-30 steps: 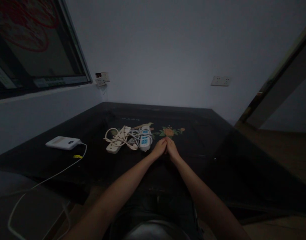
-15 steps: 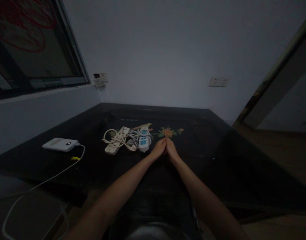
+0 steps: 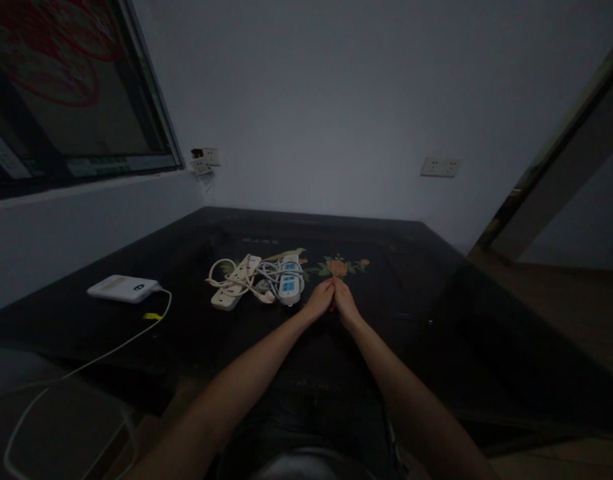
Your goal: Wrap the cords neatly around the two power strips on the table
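On the dark table, my left hand [image 3: 320, 298] and my right hand [image 3: 344, 300] meet at the fingertips in an inverted V. The fingers of each hand are closed together, and I see nothing held between them. Just left of my left hand lies a white power strip with blue sockets [image 3: 290, 283], its grey cord wound around it. Beside that strip is a cream power strip [image 3: 229, 295], tilted at an angle, with its cord and plug [image 3: 267, 297] looped loosely over it. Painted flowers [image 3: 337, 267] show on the tabletop right beyond my fingertips.
A white power bank-like device [image 3: 122, 288] sits at the table's left, its white cable [image 3: 106, 351] running over the front edge past a yellow tag [image 3: 152, 316]. Wall sockets [image 3: 441, 167] are on the back wall. A window [image 3: 76, 100] is at left.
The view has shifted very slightly. My hands stay together in the same place, and the power strips have not moved.
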`<state>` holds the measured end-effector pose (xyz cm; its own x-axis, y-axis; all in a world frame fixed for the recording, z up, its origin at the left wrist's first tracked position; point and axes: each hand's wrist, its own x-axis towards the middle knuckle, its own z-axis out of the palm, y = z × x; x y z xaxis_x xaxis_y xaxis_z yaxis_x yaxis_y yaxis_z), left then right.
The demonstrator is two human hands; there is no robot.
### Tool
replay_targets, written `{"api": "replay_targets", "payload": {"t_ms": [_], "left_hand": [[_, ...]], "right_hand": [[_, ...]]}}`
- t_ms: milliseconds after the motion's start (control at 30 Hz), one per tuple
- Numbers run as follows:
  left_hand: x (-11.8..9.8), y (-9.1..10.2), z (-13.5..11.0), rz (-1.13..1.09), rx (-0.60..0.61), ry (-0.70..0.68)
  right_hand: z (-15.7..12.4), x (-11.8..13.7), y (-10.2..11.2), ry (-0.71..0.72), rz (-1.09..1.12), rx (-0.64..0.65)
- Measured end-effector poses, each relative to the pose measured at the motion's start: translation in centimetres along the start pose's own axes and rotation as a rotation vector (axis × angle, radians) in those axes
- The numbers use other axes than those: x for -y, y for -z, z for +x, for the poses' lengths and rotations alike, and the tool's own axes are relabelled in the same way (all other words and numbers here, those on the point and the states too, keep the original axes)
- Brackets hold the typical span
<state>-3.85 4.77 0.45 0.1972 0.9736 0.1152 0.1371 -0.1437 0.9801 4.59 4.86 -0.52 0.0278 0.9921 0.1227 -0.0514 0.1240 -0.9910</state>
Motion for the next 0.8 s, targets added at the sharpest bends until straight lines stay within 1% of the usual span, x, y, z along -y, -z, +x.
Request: {"api": "replay_targets", "payload": {"t_ms": [267, 533, 800], "left_hand": [[0.19, 0.10, 0.16, 0.012, -0.009, -0.009], [0.66, -0.06, 0.34, 0.007, -0.003, -0.009], [0.63, 0.15, 0.24, 0.034, -0.028, -0.041]], "right_hand": [[-0.26, 0.56, -0.09, -0.035, -0.003, -0.047], [-0.34, 0.79, -0.28, -0.043, -0.004, -0.047], [-0.34, 0.90, -0.39, -0.055, -0.015, -0.056]]}}
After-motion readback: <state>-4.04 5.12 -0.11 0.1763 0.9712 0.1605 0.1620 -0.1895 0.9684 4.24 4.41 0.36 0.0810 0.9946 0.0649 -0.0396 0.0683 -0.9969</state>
